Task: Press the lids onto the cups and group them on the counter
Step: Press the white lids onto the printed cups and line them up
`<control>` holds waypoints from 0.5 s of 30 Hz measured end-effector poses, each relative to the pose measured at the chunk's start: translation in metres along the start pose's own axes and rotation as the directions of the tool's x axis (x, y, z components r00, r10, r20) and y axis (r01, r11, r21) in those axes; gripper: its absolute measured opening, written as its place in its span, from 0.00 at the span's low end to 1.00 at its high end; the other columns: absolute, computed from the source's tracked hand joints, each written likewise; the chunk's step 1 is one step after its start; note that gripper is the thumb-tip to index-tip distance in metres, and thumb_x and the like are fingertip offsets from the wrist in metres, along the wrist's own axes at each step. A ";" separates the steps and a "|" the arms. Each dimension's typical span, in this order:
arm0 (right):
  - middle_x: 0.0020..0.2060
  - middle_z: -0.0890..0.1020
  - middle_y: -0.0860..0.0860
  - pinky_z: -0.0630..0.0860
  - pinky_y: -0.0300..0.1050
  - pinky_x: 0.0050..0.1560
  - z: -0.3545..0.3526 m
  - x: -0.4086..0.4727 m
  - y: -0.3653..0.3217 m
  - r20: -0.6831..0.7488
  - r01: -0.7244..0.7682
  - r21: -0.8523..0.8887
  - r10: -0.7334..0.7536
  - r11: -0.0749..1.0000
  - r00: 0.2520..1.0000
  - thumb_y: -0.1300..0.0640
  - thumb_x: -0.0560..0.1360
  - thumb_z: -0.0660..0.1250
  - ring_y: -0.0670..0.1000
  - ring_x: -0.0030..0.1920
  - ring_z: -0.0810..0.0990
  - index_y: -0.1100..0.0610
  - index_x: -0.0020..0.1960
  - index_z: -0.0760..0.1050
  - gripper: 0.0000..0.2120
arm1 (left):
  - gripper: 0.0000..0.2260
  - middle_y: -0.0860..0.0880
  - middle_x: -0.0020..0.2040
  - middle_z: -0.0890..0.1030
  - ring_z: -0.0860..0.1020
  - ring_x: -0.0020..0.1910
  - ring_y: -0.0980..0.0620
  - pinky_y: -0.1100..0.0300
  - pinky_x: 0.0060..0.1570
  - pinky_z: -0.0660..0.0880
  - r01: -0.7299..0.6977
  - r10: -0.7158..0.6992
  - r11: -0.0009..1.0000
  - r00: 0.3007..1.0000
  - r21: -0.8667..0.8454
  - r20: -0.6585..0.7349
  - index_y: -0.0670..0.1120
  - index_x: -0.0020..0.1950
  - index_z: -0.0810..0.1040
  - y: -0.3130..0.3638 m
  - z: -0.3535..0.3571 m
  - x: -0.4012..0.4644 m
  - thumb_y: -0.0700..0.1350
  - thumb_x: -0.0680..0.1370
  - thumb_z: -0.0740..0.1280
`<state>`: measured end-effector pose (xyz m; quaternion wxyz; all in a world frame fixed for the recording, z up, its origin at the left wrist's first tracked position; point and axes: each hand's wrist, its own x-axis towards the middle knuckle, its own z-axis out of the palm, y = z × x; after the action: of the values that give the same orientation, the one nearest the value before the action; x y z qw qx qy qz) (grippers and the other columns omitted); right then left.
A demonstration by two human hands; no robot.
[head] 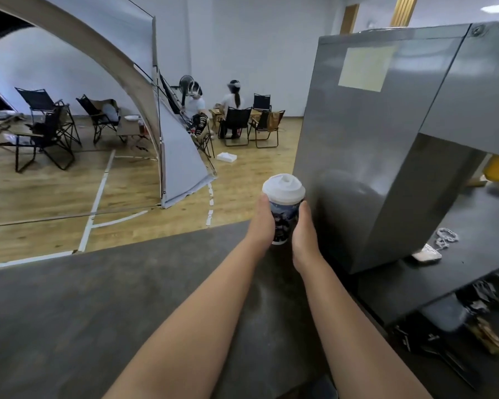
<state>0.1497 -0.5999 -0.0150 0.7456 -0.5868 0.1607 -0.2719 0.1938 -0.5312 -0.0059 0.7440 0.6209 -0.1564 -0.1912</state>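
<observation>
White lid (283, 188) sits on the cup (283, 223), both hands, left (262, 226) and right (303, 240), clasping its sides at the desk (98, 298) edge; likely next, a firm press down.

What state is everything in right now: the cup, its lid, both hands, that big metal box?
Cup: upright, gripped between both hands near the counter's far edge.
Lid: on the cup.
Left hand: holds the cup's left side.
Right hand: holds the cup's right side.
Metal box: closed, standing beside the cup.
Counter: bare where visible.
</observation>
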 end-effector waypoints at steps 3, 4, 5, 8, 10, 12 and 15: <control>0.66 0.75 0.49 0.74 0.38 0.57 0.021 -0.038 -0.005 -0.004 0.136 -0.024 -0.136 0.990 0.991 0.47 0.84 0.50 0.44 0.63 0.76 0.50 0.71 0.65 0.19 | 0.35 0.51 0.69 0.76 0.73 0.68 0.52 0.46 0.72 0.67 -0.036 0.038 0.998 0.999 0.047 -0.038 0.58 0.73 0.69 -0.006 -0.027 -0.015 0.74 0.72 0.49; 0.66 0.74 0.50 0.75 0.41 0.59 0.031 -0.054 -0.005 -0.003 0.174 -0.012 -0.174 0.985 0.985 0.46 0.82 0.52 0.45 0.64 0.76 0.49 0.71 0.65 0.18 | 0.37 0.51 0.69 0.76 0.73 0.68 0.52 0.47 0.72 0.67 -0.035 0.040 0.998 0.996 0.061 -0.079 0.58 0.73 0.69 0.000 -0.040 -0.032 0.75 0.71 0.49; 0.66 0.73 0.50 0.75 0.44 0.60 0.042 -0.071 -0.004 0.010 0.195 0.002 -0.195 0.981 0.981 0.44 0.80 0.54 0.46 0.64 0.76 0.47 0.70 0.64 0.20 | 0.37 0.51 0.68 0.76 0.74 0.68 0.53 0.48 0.71 0.68 -0.035 0.042 0.997 0.993 0.068 -0.111 0.57 0.73 0.69 0.013 -0.051 -0.057 0.75 0.71 0.49; 0.67 0.72 0.49 0.75 0.52 0.63 0.083 -0.132 0.008 0.107 0.213 0.038 -0.216 0.976 0.970 0.38 0.76 0.56 0.49 0.66 0.74 0.38 0.68 0.64 0.21 | 0.31 0.51 0.64 0.79 0.77 0.64 0.56 0.62 0.61 0.73 -0.049 0.068 0.995 0.970 0.083 -0.234 0.55 0.71 0.71 0.042 -0.091 -0.134 0.70 0.77 0.48; 0.67 0.72 0.47 0.71 0.58 0.67 0.112 -0.175 0.021 0.178 0.199 0.046 -0.204 0.979 0.963 0.35 0.74 0.57 0.50 0.68 0.72 0.30 0.65 0.65 0.19 | 0.23 0.53 0.57 0.81 0.78 0.54 0.63 0.75 0.44 0.74 -0.057 0.074 0.997 0.934 0.058 -0.348 0.54 0.68 0.73 0.046 -0.123 -0.179 0.62 0.83 0.47; 0.67 0.72 0.44 0.68 0.60 0.70 0.141 -0.216 0.036 0.253 0.183 0.030 -0.185 0.983 0.950 0.32 0.73 0.57 0.50 0.70 0.69 0.31 0.67 0.64 0.22 | 0.20 0.56 0.50 0.80 0.78 0.45 0.67 0.78 0.35 0.72 -0.069 0.079 0.997 0.906 0.039 -0.416 0.54 0.63 0.74 0.050 -0.156 -0.224 0.58 0.84 0.46; 0.68 0.71 0.42 0.66 0.62 0.70 0.180 -0.277 0.053 0.358 0.170 -0.018 -0.152 0.985 0.921 0.25 0.71 0.56 0.51 0.71 0.67 0.32 0.69 0.62 0.28 | 0.21 0.54 0.50 0.82 0.79 0.46 0.66 0.74 0.38 0.74 -0.089 0.085 0.996 0.841 0.018 -0.534 0.53 0.62 0.76 0.052 -0.203 -0.279 0.58 0.84 0.47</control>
<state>0.0397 -0.2850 -0.0409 0.7231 -0.6553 -0.0191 -0.2177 0.0485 -0.2143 0.0096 0.7684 0.6390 0.0294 0.0222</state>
